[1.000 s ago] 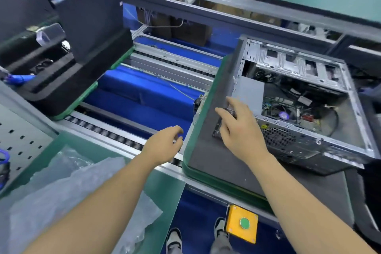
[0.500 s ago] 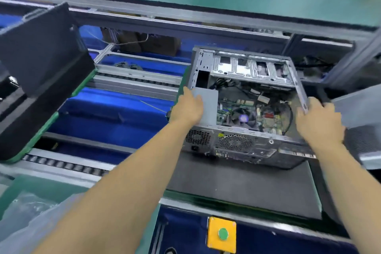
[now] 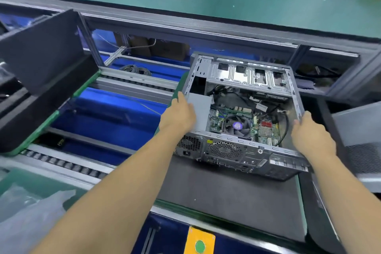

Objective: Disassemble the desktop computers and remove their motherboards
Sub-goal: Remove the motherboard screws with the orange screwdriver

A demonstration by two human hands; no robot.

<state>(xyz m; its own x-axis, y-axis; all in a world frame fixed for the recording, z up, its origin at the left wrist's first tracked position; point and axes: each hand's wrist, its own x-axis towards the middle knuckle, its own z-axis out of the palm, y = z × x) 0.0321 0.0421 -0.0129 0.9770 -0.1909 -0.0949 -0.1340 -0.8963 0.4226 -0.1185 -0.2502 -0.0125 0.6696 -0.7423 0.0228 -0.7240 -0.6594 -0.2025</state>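
The open computer case (image 3: 243, 117) lies on the dark pallet (image 3: 226, 196), its motherboard (image 3: 237, 123) exposed, left hand (image 3: 179, 114) gripping its 9 o'clock wall, right hand (image 3: 311, 135) curling fingers over its 3 o'clock rim.

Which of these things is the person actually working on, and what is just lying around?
Part of the job:
- open computer case, held by left hand and right hand
- motherboard inside it
- dark pallet under the case

Just lying about:
- clear plastic bag
- coiled cable
- yellow box with green button
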